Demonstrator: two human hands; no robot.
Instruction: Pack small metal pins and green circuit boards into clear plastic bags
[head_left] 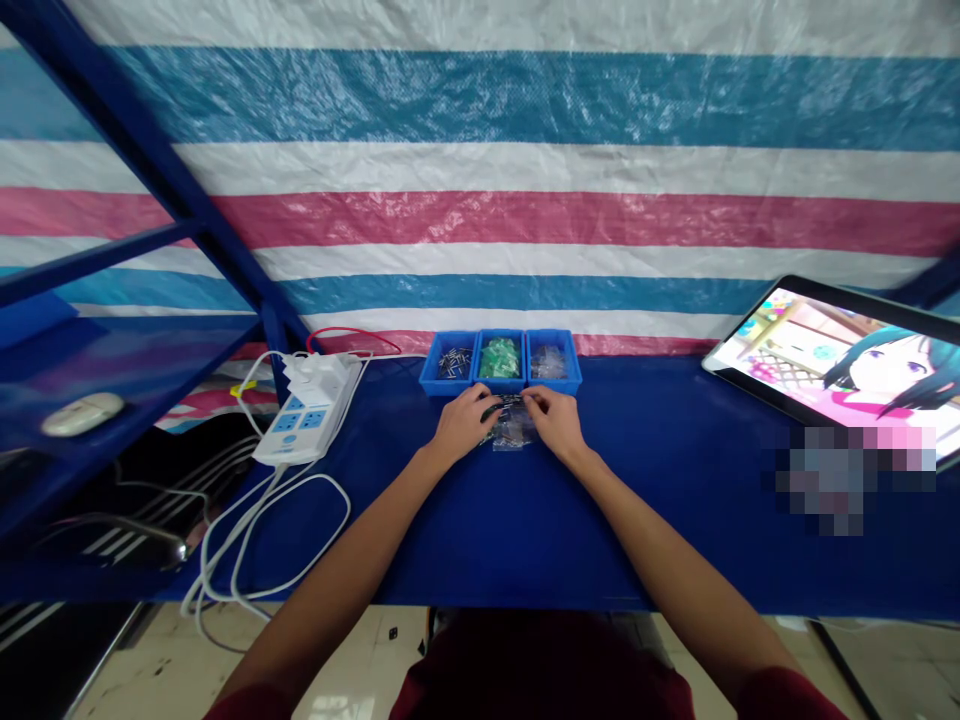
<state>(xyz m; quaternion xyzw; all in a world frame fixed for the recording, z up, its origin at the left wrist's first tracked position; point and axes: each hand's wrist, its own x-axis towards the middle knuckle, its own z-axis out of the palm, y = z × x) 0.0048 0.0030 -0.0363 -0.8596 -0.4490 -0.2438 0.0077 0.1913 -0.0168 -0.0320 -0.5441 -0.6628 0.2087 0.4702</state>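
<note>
My left hand [463, 420] and my right hand [553, 418] rest close together on the blue table [525, 520], just in front of three blue bins. Between them lies a small clear plastic bag [511, 430] with dark small parts, and the fingers of both hands pinch its upper edge. The left bin [452, 364] holds small metal parts, the middle bin [500, 360] holds green parts, and the right bin [550, 363] holds clear bags.
A white power strip [306, 412] with plugs and looping white cables [255, 540] lies at the left. A tablet [847, 370] showing a cartoon leans at the right. A white mouse [81, 413] sits on a blue shelf at the far left. A striped tarp [525, 180] hangs behind.
</note>
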